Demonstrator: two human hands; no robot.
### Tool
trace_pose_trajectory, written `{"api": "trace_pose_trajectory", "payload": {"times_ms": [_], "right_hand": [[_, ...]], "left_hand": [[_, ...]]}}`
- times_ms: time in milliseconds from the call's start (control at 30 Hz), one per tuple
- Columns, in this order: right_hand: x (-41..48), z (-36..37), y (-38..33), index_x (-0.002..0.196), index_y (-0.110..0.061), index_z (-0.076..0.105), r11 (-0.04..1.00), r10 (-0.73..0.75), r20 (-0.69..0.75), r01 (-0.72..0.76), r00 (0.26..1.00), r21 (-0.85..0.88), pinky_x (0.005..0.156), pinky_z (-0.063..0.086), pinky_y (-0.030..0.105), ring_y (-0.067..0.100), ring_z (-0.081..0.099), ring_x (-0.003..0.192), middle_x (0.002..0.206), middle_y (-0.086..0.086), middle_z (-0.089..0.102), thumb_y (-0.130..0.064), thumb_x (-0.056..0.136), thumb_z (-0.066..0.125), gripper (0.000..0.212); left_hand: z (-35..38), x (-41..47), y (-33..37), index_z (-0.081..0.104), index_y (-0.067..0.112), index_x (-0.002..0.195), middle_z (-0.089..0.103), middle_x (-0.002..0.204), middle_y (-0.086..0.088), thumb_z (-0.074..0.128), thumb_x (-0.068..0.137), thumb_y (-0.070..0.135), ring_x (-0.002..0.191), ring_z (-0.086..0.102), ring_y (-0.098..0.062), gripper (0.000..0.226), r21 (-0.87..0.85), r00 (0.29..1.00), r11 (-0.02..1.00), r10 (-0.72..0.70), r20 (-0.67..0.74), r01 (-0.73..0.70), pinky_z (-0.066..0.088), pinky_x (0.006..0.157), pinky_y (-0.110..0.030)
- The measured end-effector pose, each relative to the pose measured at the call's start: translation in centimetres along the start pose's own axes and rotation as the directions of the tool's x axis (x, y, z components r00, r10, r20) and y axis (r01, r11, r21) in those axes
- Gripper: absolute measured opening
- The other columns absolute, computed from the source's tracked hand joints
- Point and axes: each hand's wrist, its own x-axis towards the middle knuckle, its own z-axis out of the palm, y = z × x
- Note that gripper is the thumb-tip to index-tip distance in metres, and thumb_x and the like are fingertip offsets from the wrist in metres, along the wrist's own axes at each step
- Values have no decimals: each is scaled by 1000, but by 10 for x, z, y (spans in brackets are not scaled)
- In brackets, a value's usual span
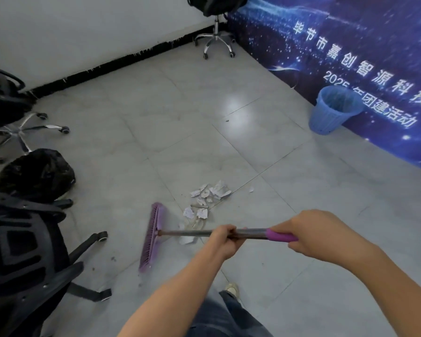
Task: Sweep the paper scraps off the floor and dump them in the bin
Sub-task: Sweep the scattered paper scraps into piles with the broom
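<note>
Left hand [223, 239] is clamped around the mid-shaft and right hand [311, 235] around the purple end grip of the broom [153, 237]. Shaft runs left-right; brush head sits at the left end, long axis near-far. Paper scraps [206, 203] lie just right of the head, mostly beyond the shaft. Blue bin [333, 110] is far right, so the stroke likely goes rightward and away.

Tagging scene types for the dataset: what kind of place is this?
Most likely an office or company activity room. Wheeled office chairs stand by the white wall, and a blue printed event banner hangs behind a blue plastic bin on the tiled floor.
</note>
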Motion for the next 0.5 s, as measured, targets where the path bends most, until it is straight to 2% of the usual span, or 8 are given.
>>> {"api": "trace_pose_trajectory", "payload": {"times_ms": [133, 267, 367, 433, 500], "right_hand": [[-31, -13, 12, 119, -37, 51, 982, 137, -21, -133, 990, 137, 56, 31, 23, 14, 46, 71, 73, -5, 46, -23, 89, 46, 33], [-41, 10, -9, 123, -45, 47, 898, 285, -31, -256, 958, 357, 56, 32, 16, 5, 40, 61, 69, -10, 44, -28, 92, 47, 36], [-24, 44, -42, 124, -40, 49, 776, 408, -28, -331, 912, 537, 59, 36, 20, 11, 43, 70, 74, -9, 50, -29, 92, 47, 35], [-7, 63, -65, 127, -40, 46, 715, 465, -20, -362, 885, 598, 55, 31, 18, 15, 42, 73, 68, -9, 42, -29, 93, 45, 36], [9, 75, -85, 131, -38, 41, 672, 511, -4, -398, 859, 624, 57, 32, 24, 19, 41, 76, 74, -3, 43, -29, 95, 42, 37]], "left_hand": [[31, -12, 2, 38, 0, 79, 47, 84, -25, 32, 94, -10, 69, 55, -36, 19, 130, 995, 990, -69, 70, 60, 51, 33, -40], [36, -7, 14, 37, 0, 75, 46, 79, -21, 32, 94, -10, 67, 52, -36, 22, 324, 995, 942, -97, 14, 87, 49, 30, -39], [27, 11, 30, 36, 1, 73, 43, 74, -18, 31, 94, -9, 65, 51, -33, 24, 499, 996, 862, -83, -45, 94, 48, 28, -33], [21, 26, 42, 36, 0, 72, 42, 72, -17, 31, 95, -9, 64, 51, -31, 25, 609, 995, 788, -52, -82, 91, 46, 27, -31], [18, 38, 51, 37, 0, 72, 40, 73, -16, 33, 94, -9, 63, 51, -31, 24, 698, 993, 709, -31, -111, 100, 46, 27, -30]]}}
